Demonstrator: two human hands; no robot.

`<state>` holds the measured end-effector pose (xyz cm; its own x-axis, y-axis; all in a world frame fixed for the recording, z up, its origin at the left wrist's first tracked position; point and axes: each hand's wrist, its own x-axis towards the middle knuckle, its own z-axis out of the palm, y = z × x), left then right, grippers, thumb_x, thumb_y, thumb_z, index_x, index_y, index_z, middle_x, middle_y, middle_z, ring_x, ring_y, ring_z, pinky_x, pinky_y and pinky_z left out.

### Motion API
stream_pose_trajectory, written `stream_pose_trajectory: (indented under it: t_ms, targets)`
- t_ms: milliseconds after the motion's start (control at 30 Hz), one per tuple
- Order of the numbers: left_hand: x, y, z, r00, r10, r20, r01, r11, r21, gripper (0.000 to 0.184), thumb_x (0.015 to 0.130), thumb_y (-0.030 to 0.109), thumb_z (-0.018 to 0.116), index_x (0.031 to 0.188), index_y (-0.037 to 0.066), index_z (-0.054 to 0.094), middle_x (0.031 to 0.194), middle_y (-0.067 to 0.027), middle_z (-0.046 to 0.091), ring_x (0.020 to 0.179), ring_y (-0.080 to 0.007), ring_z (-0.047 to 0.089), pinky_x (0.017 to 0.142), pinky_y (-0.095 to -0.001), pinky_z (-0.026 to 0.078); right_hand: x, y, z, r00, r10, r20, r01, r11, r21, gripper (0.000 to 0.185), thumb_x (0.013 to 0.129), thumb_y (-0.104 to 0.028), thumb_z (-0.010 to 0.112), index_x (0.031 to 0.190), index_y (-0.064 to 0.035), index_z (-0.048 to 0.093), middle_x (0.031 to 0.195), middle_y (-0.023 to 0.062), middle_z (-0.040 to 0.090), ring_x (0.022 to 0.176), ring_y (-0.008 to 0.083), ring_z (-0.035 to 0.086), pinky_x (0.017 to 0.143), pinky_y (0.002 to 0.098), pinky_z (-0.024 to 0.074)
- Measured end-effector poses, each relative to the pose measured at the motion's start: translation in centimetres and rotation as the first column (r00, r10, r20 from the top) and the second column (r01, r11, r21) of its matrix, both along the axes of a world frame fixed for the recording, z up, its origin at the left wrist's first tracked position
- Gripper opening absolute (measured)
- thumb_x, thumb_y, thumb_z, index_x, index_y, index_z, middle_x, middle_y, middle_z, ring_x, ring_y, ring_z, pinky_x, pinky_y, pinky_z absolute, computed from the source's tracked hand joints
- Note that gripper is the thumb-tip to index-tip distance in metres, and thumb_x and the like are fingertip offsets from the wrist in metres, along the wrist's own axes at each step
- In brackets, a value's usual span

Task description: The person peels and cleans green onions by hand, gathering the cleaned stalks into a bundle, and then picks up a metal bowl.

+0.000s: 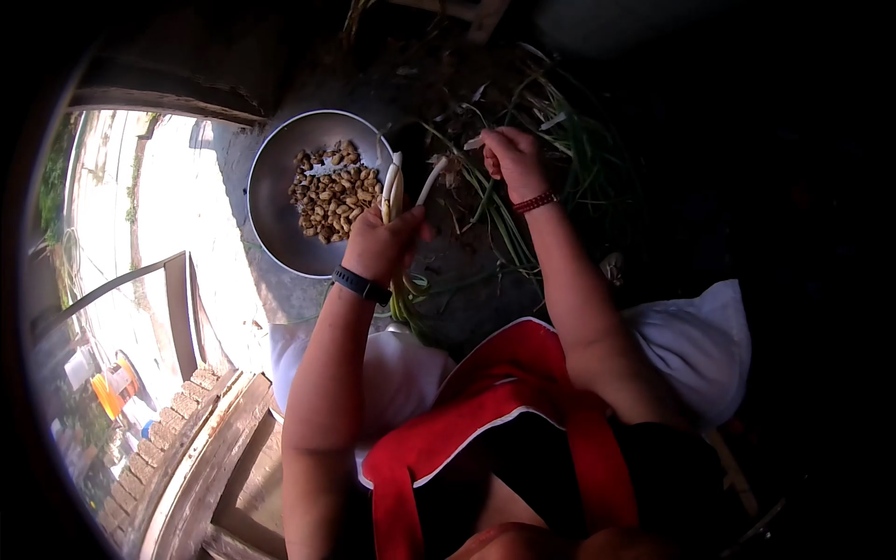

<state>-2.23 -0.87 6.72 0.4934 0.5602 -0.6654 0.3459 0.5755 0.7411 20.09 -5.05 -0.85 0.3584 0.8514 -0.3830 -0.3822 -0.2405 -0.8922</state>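
Observation:
My left hand [376,246], with a dark watch on its wrist, is closed around several spring onions [393,191]. Their white stems point up and away from me, and the green leaves hang below the fist. One white stem leans off to the right of the others. My right hand [516,165], wearing a red beaded bracelet, is pinched shut on a small pale strip [474,144], perhaps onion skin. Just left of my left hand stands a wide metal bowl [269,191] with unshelled peanuts [334,201] in it.
A loose heap of long green leaves [586,154] lies on the dark floor beyond and right of my right hand. At the left, a wooden frame [182,313] borders a brightly lit outdoor area. A red apron [523,373] covers my lap.

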Motion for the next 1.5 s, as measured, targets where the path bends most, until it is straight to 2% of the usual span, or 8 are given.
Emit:
stream_pose_trajectory:
  t_ms: [267,400,633,1133,1333,1367,1400,1500]
  targets:
    - [0.1,0.2,-0.1,0.994,0.071,0.081,-0.066,0.996,-0.067,0.014,0.087,0.017,0.052,0.078,0.006,0.056,0.061,-0.0041,0.06,0.037,-0.0085,0.044,0.035,-0.0212,0.033,-0.9,-0.5,3.9,0.788,0.351,0.506,-0.473,0.871,0.133,0.039,0.082,0.0,0.054,0.12,-0.0036,0.044,0.11,0.0038,0.051,0.071,0.0051,0.052,0.065,0.0194,0.0438]
    - [0.1,0.5,0.2,0.996,0.058,0.072,-0.05,0.993,-0.103,0.013,0.087,0.015,0.052,0.079,0.006,0.056,0.061,-0.0047,0.06,0.038,-0.0089,0.043,0.036,-0.0216,0.033,-1.8,-0.5,2.2,0.797,0.508,0.326,-0.57,0.811,0.131,0.03,0.085,-0.001,0.05,0.115,-0.0025,0.05,0.1,0.0042,0.058,0.075,0.0059,0.054,0.069,0.0209,0.0451]
    - [-0.8,1.2,-0.4,0.996,0.015,0.085,-0.008,0.997,-0.081,0.014,0.086,0.019,0.054,0.082,0.006,0.056,0.06,-0.0036,0.058,0.04,-0.0095,0.046,0.037,-0.0212,0.035,-1.7,-0.1,2.3,0.457,0.23,0.859,-0.661,0.734,0.156,0.018,0.083,-0.003,0.053,0.101,-0.0011,0.057,0.088,0.0083,0.059,0.079,0.0172,0.059,0.069,0.0264,0.0474]
    - [0.1,0.1,-0.1,1.0,-0.009,-0.027,0.008,0.999,-0.05,0.015,0.086,0.02,0.056,0.08,0.005,0.055,0.055,-0.0004,0.05,0.04,-0.0101,0.044,0.037,-0.0236,0.034,-2.8,-0.8,5.7,0.223,0.082,0.971,-0.602,0.795,0.071,0.014,0.078,-0.003,0.055,0.091,-0.004,0.055,0.082,0.0118,0.055,0.069,0.0319,0.057,0.056,0.0366,0.0468]
    - [1.0,-1.5,0.4,1.0,0.03,0.009,-0.028,0.983,-0.182,0.019,0.085,0.018,0.055,0.072,0.006,0.051,0.053,-0.001,0.047,0.038,-0.0116,0.043,0.036,-0.0242,0.034,-4.6,0.1,3.9,0.284,-0.254,0.925,-0.156,0.939,0.306,0.008,0.083,-0.009,0.052,0.083,-0.0021,0.056,0.07,0.0148,0.057,0.063,0.0333,0.057,0.053,0.0382,0.0445]
    - [1.0,-2.1,0.2,1.0,0.031,-0.003,-0.031,0.984,-0.176,0.019,0.085,0.018,0.055,0.072,0.005,0.051,0.052,-0.0013,0.047,0.038,-0.0118,0.043,0.036,-0.0244,0.034,-3.7,0.3,0.9,0.587,-0.105,0.803,0.066,0.994,0.081,0.017,0.087,-0.015,0.05,0.081,-0.0007,0.057,0.064,0.0168,0.056,0.059,0.0324,0.056,0.052,0.0362,0.0429]
    - [1.0,-2.7,-0.4,0.999,0.029,-0.014,-0.031,0.985,-0.17,0.019,0.085,0.018,0.055,0.071,0.005,0.05,0.052,-0.0016,0.047,0.037,-0.0121,0.043,0.036,-0.0246,0.034,-2.6,0.7,-0.4,0.54,-0.159,0.826,0.139,0.985,0.099,0.022,0.088,-0.02,0.05,0.08,-0.0006,0.057,0.061,0.0161,0.054,0.056,0.0292,0.055,0.051,0.0347,0.0413]
    - [0.8,-2.4,-0.8,0.99,0.137,0.009,-0.134,0.98,-0.148,0.02,0.085,0.018,0.056,0.07,0.006,0.05,0.051,-0.0022,0.047,0.036,-0.0128,0.044,0.036,-0.0252,0.035,-0.7,0.5,-3.2,0.68,0.131,0.721,-0.219,0.975,0.029,0.02,0.085,-0.014,0.055,0.102,-0.0034,0.054,0.078,0.0147,0.059,0.061,0.0261,0.056,0.06,0.0326,0.0455]
